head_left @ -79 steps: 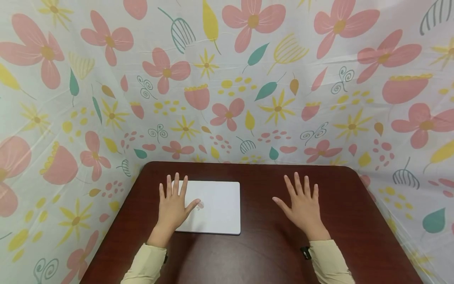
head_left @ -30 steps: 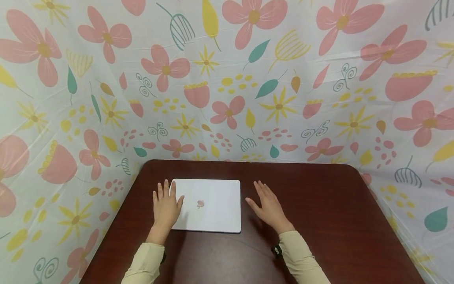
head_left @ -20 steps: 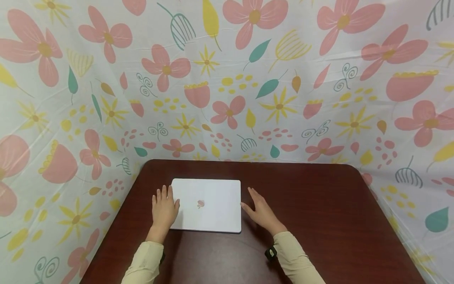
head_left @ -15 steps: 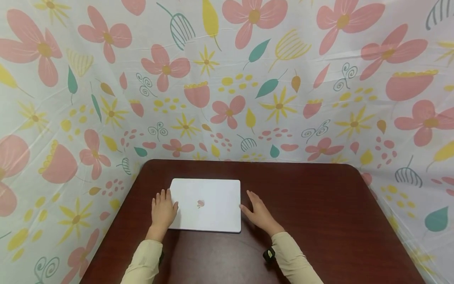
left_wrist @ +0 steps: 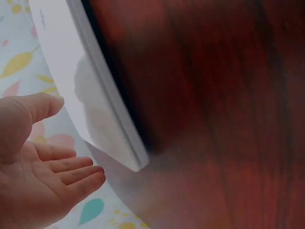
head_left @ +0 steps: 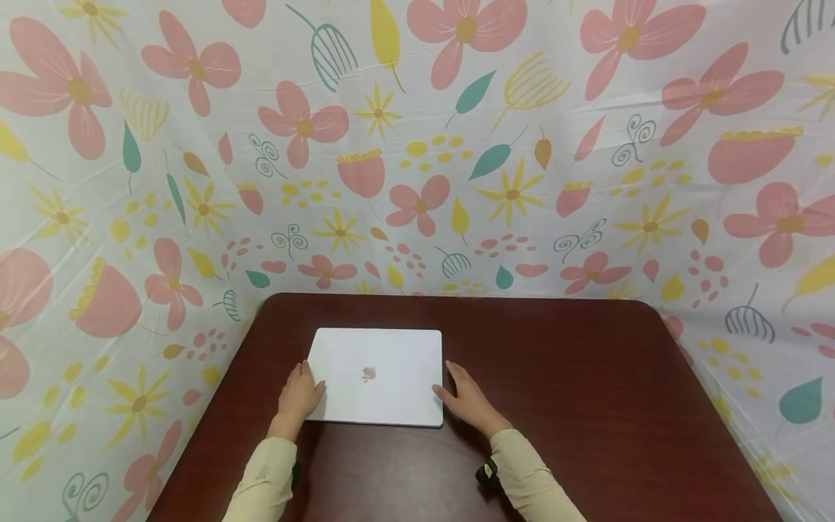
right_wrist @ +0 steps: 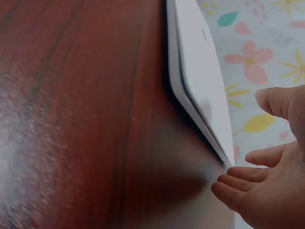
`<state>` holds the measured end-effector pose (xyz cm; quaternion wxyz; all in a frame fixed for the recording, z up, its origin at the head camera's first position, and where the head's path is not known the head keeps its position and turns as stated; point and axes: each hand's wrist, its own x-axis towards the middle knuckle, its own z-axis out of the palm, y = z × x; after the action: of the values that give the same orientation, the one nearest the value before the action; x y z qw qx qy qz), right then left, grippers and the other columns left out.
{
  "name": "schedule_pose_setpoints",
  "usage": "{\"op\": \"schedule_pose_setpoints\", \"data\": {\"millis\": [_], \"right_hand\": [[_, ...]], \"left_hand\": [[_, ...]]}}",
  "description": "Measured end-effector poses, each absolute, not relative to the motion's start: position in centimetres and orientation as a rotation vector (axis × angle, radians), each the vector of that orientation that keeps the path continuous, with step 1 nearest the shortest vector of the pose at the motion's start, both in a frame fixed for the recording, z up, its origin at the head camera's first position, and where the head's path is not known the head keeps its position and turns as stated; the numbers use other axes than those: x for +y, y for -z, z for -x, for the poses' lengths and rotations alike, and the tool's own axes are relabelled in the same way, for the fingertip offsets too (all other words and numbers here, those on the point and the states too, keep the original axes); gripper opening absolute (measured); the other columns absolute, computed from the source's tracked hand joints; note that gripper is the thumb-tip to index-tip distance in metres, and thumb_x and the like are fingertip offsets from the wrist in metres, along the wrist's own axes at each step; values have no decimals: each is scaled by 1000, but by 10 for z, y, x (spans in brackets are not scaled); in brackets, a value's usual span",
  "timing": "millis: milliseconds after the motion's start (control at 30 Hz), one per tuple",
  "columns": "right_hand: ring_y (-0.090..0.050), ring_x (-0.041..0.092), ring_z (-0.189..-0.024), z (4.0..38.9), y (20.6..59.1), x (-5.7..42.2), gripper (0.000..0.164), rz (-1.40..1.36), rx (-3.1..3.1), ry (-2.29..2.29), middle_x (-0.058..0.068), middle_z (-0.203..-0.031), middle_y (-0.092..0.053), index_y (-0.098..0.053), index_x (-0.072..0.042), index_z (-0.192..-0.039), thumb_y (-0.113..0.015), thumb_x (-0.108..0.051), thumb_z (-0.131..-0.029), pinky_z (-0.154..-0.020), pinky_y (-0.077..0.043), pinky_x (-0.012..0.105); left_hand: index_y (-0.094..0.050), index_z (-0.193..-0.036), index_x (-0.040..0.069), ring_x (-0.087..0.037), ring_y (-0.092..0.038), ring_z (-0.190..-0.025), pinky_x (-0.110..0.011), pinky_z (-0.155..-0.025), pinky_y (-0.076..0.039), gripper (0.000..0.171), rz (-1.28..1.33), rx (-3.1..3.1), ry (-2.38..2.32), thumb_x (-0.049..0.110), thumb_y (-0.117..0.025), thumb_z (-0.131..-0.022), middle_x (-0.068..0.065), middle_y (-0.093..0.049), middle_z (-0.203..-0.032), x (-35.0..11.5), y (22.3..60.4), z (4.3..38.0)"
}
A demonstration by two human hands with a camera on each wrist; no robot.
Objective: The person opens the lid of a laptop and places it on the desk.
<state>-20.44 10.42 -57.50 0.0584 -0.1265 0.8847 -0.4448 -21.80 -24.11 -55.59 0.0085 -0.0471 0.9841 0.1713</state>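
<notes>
A closed silver laptop [head_left: 385, 377] with a logo in the middle of its lid lies flat on the dark wooden table. At its left edge is my left hand [head_left: 298, 395], thumb over the lid's border and fingers along the side. In the left wrist view this left hand [left_wrist: 43, 167] has relaxed, nearly straight fingers, with the laptop's corner [left_wrist: 136, 160] just beyond them. My right hand [head_left: 471, 400] is at the opposite edge, its thumb reaching the lid's right border. The right wrist view shows that right hand [right_wrist: 267, 176] with extended fingers close by the laptop's corner [right_wrist: 224, 155].
The reddish-brown table [head_left: 587, 377] has rounded far corners. A white cloth with flowers and leaves [head_left: 417, 145] hangs behind it and along both sides. A black wrist device [head_left: 487, 475] sits under the right sleeve [head_left: 531, 478].
Both hands, first spread above the table and the laptop, have lowered and come to the laptop's two sides. The right hand moved left; the left moved slightly left and nearer. The laptop stays put.
</notes>
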Motion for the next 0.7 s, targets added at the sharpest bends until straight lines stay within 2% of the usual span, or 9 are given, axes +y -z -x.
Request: {"op": "schedule_pose_setpoints", "data": {"millis": [133,700], "right_hand": [[-30,45,-137,203,580,100,71,409,2686,1313,33,-147,-31,-29,12,-144,-59,-30,-96,-109,-28,56],[-34,46,-134,199,582,90,68,455,2713,1286,35,-143,-35,-32,17,-140,-61,-25,-95,-108,-30,56]], "left_hand": [[-30,-132,-28,-53,-44,-121,-56,-97,-42,64,177,3026,-549,17,-57,-94,-45,-37,-134,-244,563,219],[-40,-123,-29,-53,-55,-106,-55,-87,-48,55,152,3048,-638,12,-59,-92,-43,-51,-118,-247,565,217]]}}
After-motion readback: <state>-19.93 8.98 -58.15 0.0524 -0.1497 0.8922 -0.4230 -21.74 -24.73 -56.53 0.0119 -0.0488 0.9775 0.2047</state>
